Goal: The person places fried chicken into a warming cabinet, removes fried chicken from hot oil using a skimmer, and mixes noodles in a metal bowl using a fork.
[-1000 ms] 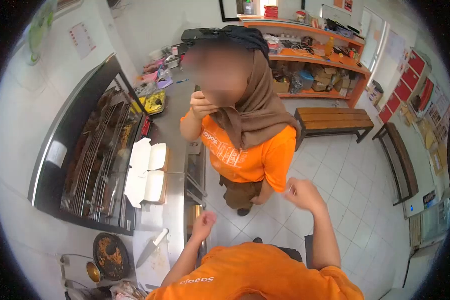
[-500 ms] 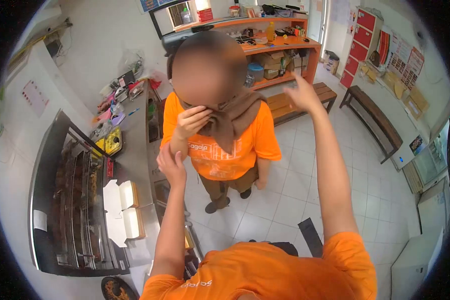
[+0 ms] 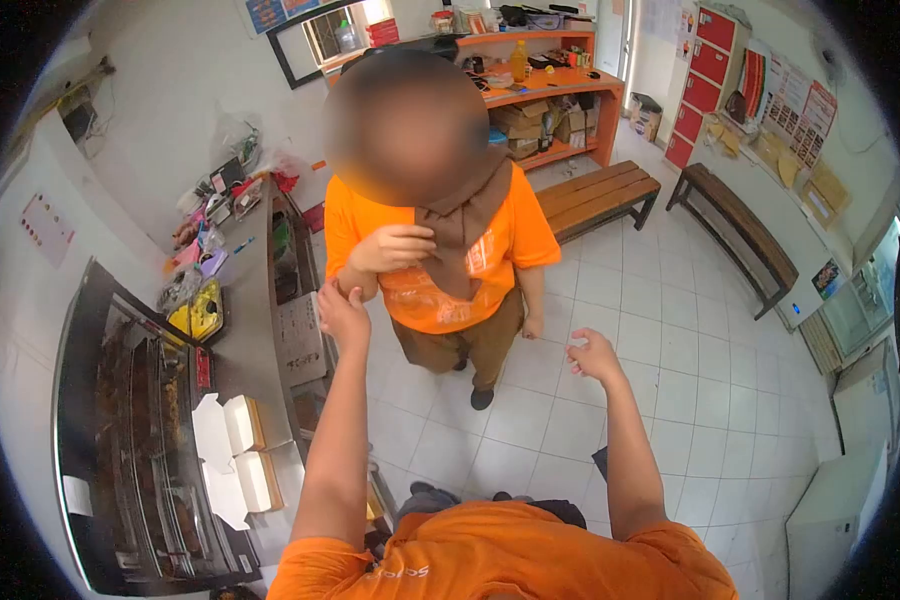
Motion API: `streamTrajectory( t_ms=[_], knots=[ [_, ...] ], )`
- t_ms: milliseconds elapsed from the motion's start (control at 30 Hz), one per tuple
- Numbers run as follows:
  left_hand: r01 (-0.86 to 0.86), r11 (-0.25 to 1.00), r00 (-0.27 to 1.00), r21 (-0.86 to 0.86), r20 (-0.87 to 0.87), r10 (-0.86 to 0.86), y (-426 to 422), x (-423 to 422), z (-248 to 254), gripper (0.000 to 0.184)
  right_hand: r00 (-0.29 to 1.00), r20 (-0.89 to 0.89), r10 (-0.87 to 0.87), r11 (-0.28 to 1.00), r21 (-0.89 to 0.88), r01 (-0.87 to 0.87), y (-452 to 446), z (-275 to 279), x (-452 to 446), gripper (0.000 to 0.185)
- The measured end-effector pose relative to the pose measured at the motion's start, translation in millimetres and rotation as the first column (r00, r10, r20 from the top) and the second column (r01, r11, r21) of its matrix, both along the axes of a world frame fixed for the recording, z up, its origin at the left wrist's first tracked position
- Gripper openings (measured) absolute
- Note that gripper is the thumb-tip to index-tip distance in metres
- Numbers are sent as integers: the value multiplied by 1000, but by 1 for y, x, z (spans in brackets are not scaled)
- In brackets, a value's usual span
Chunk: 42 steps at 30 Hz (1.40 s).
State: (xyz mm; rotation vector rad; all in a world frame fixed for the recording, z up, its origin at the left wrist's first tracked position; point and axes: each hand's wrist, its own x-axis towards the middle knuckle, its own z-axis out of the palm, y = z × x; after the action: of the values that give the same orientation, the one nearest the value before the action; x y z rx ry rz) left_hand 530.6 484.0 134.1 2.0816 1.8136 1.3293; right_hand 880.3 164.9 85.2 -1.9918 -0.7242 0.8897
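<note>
My left hand (image 3: 344, 316) is raised at the centre left, its fingers apart and nothing in it, close to the forearm of a person (image 3: 440, 270) in an orange shirt who faces me. Whether it touches that forearm I cannot tell. On the other side, my right hand (image 3: 594, 355) hangs in the air over the floor tiles, fingers loosely curled and apart, with nothing visible in it. The person holds one hand (image 3: 395, 248) bent in front of the chest; the other hand (image 3: 533, 326) hangs at their side.
Left of me runs a counter (image 3: 245, 350) with open white boxes (image 3: 232, 455), a yellow tray (image 3: 198, 312) and a glass display case (image 3: 150, 440). Behind the person stand orange shelves (image 3: 610, 120) and a wooden bench (image 3: 595, 200). A second bench (image 3: 735, 235) is at the right.
My left hand rose towards the person's forearm. My right hand went up, then came down. The person's hand has dropped from the face to the chest, and the view has shifted.
</note>
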Motion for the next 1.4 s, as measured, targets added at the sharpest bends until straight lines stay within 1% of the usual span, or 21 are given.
streamTrajectory(
  t_ms=[100,133,233,300,367,433,500,600,667,700,733,833,867,933,967,1000,1067,1167,1200,1300,1400],
  knots=[
    [-31,999,999,-14,11,31,-2,-2,-15,57,999,-26,45,999,7,-45,36,-2,-13,42],
    [-16,998,999,-62,37,19,-8,-2,-15,58,998,-22,62,998,9,-62,51,-5,-17,43],
    [-10,992,987,-126,160,31,-3,-28,-57,56,989,-26,147,989,-18,-147,90,-11,-46,41],
    [70,994,974,-85,219,-50,1,-65,-90,54,974,-53,222,974,-37,-224,118,-6,-81,40],
    [87,992,976,-89,205,-67,-10,-107,-110,53,947,-92,308,949,-37,-313,144,7,-127,38],
    [48,993,988,-108,154,-31,-24,-154,-137,51,857,-28,514,853,-92,-514,176,-2,-166,37],
    [62,962,986,-266,165,-17,-38,-203,-140,49,771,-151,619,768,-87,-634,204,-10,-208,38],
    [87,926,954,-366,299,28,-43,-264,-144,46,615,-207,761,603,-122,-788,254,-32,-260,42],
    [93,899,907,-428,409,100,-31,-291,-147,43,550,-245,798,524,-167,-835,287,-22,-290,44],
    [112,886,880,-450,459,122,-20,-301,-146,42,521,-229,822,490,-181,-853,308,-27,-299,45],
    [62,913,891,-404,434,131,-8,-302,-130,38,498,-216,840,464,-190,-865,325,-34,-304,45],
    [150,873,817,-463,555,154,39,-315,-118,36,469,-208,859,433,-196,-880,379,-50,-327,45],
    [198,831,748,-520,628,215,56,-318,-107,32,457,-205,866,421,-196,-886,400,-58,-333,45],
    [184,865,763,-467,623,174,90,-320,-81,30,415,-209,885,381,-186,-906,444,-68,-343,45],
    [181,881,768,-437,623,151,108,-324,-78,29,386,-216,897,346,-201,-916,465,-75,-350,44],
    [192,886,744,-421,652,148,125,-330,-89,28,354,-224,908,308,-216,-926,489,-80,-357,43],
    [170,883,748,-437,641,173,160,-340,-94,27,318,-263,911,251,-260,-933,538,-77,-373,41],
    [132,841,770,-524,589,246,218,-355,-101,23,302,-391,869,228,-224,-947,623,-94,-388,44],
    [115,820,778,-561,564,277,238,-360,-102,22,261,-380,887,177,-241,-954,656,-101,-395,43],
    [119,762,797,-636,520,309,301,-377,-103,21,22,-264,964,-43,-237,-970,766,-126,-413,41],
    [50,796,827,-604,472,306,360,-386,-102,24,-27,-313,949,-123,-290,-949,882,-130,-439,41]
  ],
)
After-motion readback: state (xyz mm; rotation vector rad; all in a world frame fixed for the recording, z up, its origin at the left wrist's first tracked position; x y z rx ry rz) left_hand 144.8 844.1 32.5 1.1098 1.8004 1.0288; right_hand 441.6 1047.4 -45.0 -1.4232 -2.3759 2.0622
